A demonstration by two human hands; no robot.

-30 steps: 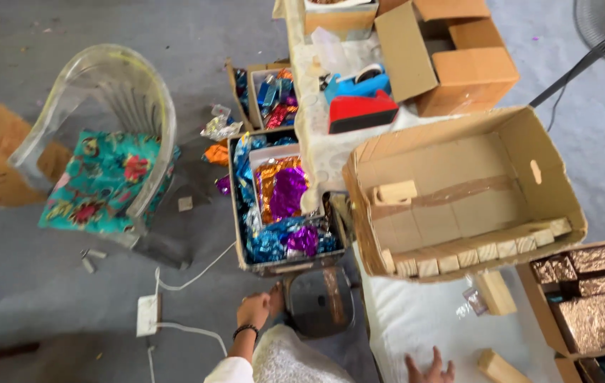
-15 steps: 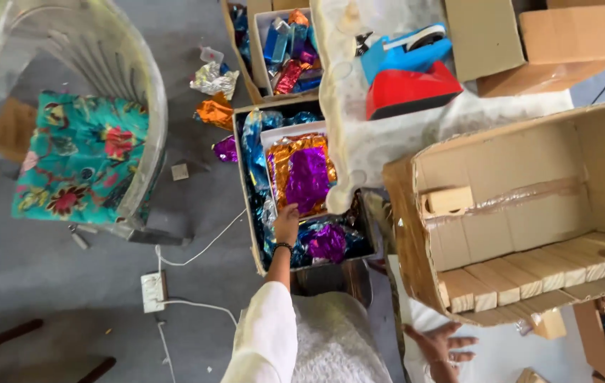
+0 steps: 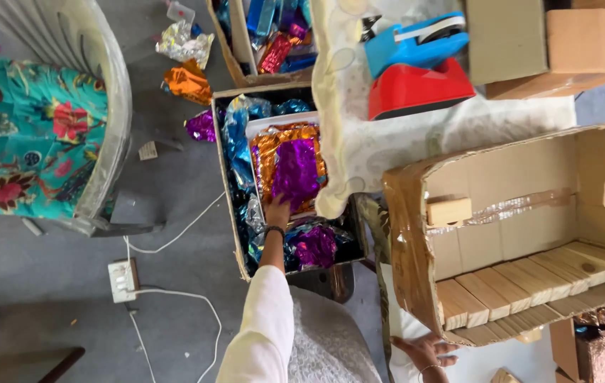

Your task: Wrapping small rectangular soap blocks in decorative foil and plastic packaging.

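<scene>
While left hand [image 3: 277, 211] pinches purple foil sheet [image 3: 297, 170], right hand [image 3: 423, 350] spread flat beside cardboard box [image 3: 416, 234]

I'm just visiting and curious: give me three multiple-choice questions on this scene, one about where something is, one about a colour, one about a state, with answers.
1. Where is the left hand?
A. on the chair cushion
B. in the floor box of foil wrappers
C. on the tape dispenser

2. What colour is the foil sheet at its fingertips?
A. purple
B. green
C. white

3. How does the large cardboard box holding wooden blocks stand?
A. taped shut
B. crushed flat
C. tipped on its side, open

Answers: 1 B, the hand reaches among the shiny wrappers; 2 A, purple foil lies over orange; 3 C, its opening faces the camera and shows the block row.
</scene>
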